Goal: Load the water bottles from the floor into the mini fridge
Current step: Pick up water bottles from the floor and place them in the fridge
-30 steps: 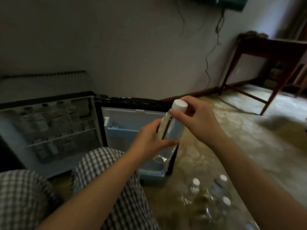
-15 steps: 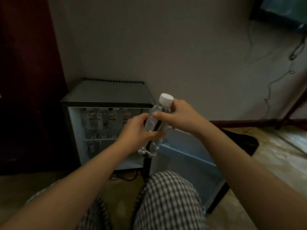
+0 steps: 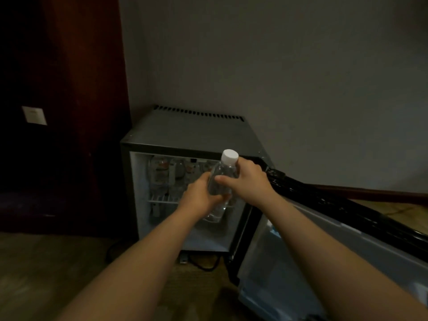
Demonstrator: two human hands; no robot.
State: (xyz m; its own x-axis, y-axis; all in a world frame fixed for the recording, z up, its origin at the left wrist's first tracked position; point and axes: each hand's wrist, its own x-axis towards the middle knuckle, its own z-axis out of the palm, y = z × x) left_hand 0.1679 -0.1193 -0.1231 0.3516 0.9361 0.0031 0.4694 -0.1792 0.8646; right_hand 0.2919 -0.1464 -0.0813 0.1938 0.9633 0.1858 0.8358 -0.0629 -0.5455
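Observation:
A clear water bottle with a white cap is held nearly upright in front of the open mini fridge. My left hand grips its lower body from the left. My right hand grips its upper body just below the cap. Several bottles stand on the fridge's wire shelf behind my hands. The fridge door hangs wide open to the right. The bottles on the floor are out of view.
A dark wooden panel with a white wall plate stands left of the fridge. A black cable lies on the floor under the fridge. The grey wall runs behind, with patterned floor at the far right.
The view has swung left from the floor bottles to face the fridge. Both hands have carried the bottle closer to the fridge opening, and my checked knees have dropped out of view.

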